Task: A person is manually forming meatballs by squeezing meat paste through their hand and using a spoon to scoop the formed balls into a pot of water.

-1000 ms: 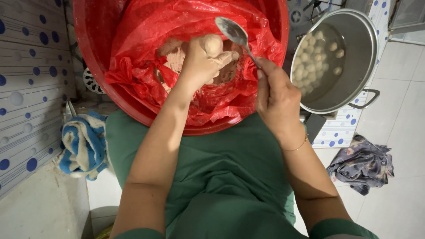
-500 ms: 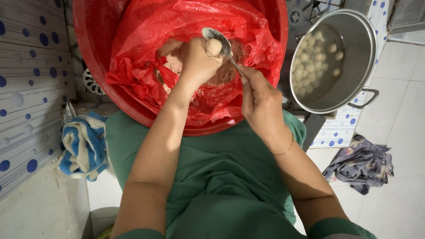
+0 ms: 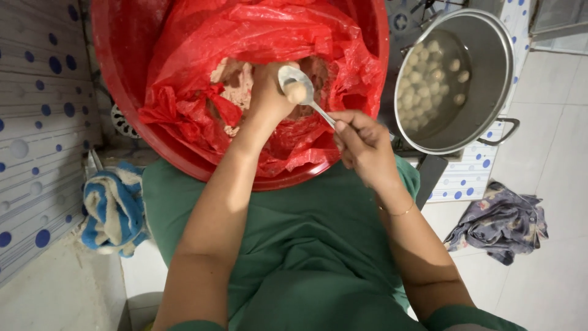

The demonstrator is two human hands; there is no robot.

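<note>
The left hand (image 3: 268, 92) is down in the red tub (image 3: 122, 79). Its fingers are curled around some of the pink paste (image 3: 236, 83), so it is squeezed shut on it. The paste lies inside a red bag (image 3: 245, 37) that lines the tub.

The right hand (image 3: 361, 144) pinches the thin end of a spoon (image 3: 303, 92). The spoon's round end is right on top of the left hand. A small pale ball (image 3: 296, 92) sits in the spoon.

To the right of the tub is a big metal pot (image 3: 490, 55). Lots of little pale balls (image 3: 429, 76) float in the water inside it. The pot is near the tub, but I cannot tell if they touch.

A blue and white towel (image 3: 113, 208) lies on the left by the dotted wall (image 3: 37, 122). A gray cloth (image 3: 499, 224) lies on the floor at the right. The person wears green clothes (image 3: 306, 245).
</note>
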